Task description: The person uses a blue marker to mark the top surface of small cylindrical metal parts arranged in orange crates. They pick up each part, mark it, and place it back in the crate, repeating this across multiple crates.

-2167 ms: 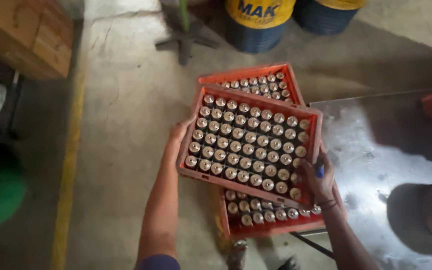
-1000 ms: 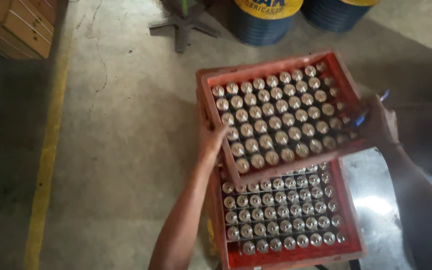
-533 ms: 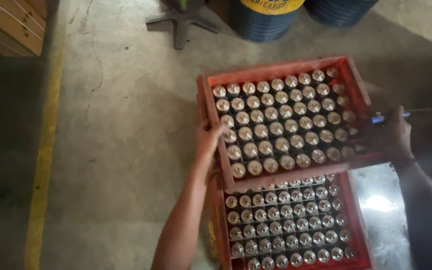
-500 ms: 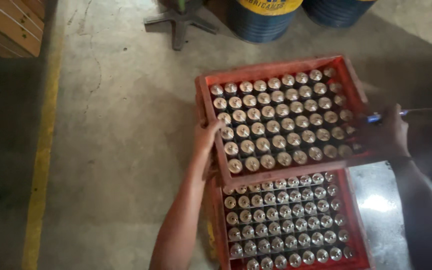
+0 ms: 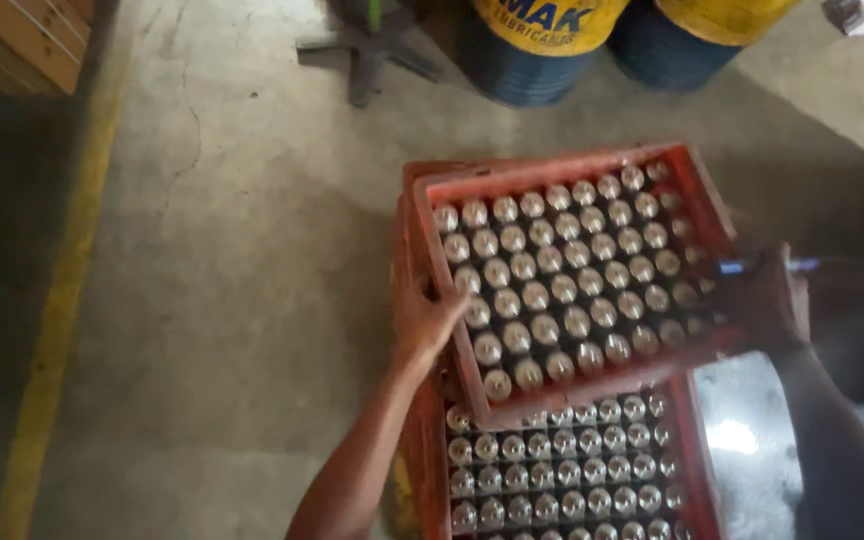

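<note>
Both hands grip upper red crate [image 5: 572,280]: left hand [image 5: 430,322] closed on its 9 o'clock edge, right hand [image 5: 764,300] clamped on the 3 o'clock edge, seemingly with a blue pen [image 5: 767,266] pinched against it, though blur hides the fingers. Crate is packed with rows of shiny metal caps [image 5: 552,290], partly overlapping lower red crate [image 5: 562,460] at 6 o'clock. Blue drums [image 5: 537,50] stand at 12 o'clock on concrete floor [image 5: 222,300].

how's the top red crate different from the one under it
The upper crate is gripped by the left hand and right hand and sits skewed; the lower crate lies untouched, half covered, partly out of frame. Both are red and full of shiny round tops.
</note>
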